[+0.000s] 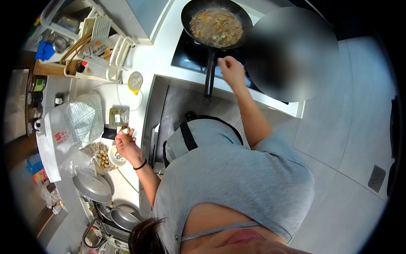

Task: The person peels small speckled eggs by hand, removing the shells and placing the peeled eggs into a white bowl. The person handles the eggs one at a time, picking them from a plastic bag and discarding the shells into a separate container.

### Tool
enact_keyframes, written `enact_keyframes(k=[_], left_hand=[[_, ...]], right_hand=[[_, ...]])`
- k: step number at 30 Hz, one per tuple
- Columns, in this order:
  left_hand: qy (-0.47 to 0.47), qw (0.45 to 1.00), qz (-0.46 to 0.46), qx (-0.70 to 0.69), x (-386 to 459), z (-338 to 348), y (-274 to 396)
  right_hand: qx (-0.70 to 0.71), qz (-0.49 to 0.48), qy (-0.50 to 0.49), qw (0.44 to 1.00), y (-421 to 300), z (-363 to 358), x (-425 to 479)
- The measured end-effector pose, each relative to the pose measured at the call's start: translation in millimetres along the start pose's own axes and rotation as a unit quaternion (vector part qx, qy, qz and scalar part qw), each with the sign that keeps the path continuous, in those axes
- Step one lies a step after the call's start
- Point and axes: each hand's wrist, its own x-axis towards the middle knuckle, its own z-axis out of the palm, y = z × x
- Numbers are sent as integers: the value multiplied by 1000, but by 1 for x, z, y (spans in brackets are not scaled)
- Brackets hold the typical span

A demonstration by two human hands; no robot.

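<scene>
My left hand (128, 147) is raised over the counter, pinching a small round brown-and-white piece of food (126, 130), which looks like a partly peeled quail egg. Just below it, a white bowl (115, 161) has pale bits and a spoon-like metal thing in it, partly hidden by the hand. Beside the bowl lies a clear bag of small brown round pieces (103, 155). My right hand (233, 72) is slightly blurred, fingers curled, with nothing visible in it. It hovers right of the handle of a dark wok (212, 71), apart from it. Brownish food in liquid (217, 27) fills the wok's bottom.
The wok sits over a black glass hob (190, 54); a blurred round patch hides the area to its right. Along the left counter are a dish rack (111, 63), a yellow-edged strainer-like disc (135, 82), a green packet (118, 116), a large plastic bag (79, 119) and metal lids (92, 187).
</scene>
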Motion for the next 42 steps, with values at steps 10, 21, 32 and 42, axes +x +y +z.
enact_keyframes(k=[10, 21, 32, 42], left_hand=[[-65, 968, 179, 165, -5, -54, 7], [15, 952, 220, 212, -5, -172, 14], [71, 995, 60, 27, 11, -215, -8], [-28, 928, 99, 358, 42, -237, -58]], right_hand=[[270, -35, -547, 791, -181, 145, -166], [347, 6, -539, 767, -188, 263, -269], [310, 36, -594, 741, -210, 288, -288], [306, 125, -566, 755, -175, 319, -276]])
